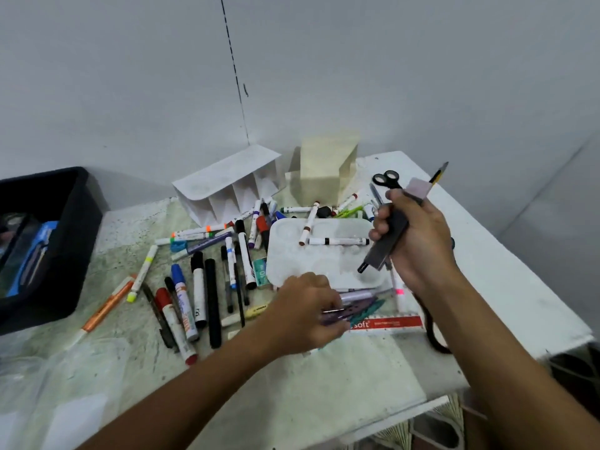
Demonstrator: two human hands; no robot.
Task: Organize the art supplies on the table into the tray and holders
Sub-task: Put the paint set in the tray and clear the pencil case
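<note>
My right hand [418, 241] is raised over the table's right side and grips a bundle: black-handled scissors [386, 180], a dark flat case [386, 245], a pale eraser-like block and a pencil. My left hand [305, 315] is down at the front of the white tray [285, 251], its fingers pinching a purple pen [354, 295] in a small heap of pens and clips. Two white markers [337, 241] lie in the tray. Many markers and pens [198, 287] are scattered left of the tray. A white divided holder [227, 186] lies on its side at the back.
A cream box [324, 170] stands behind the tray. A black bin [48, 248] with blue items sits at the left edge. A red-and-white ruler [386, 324] lies by my left hand. The table's right edge [519, 271] drops off close to my right arm.
</note>
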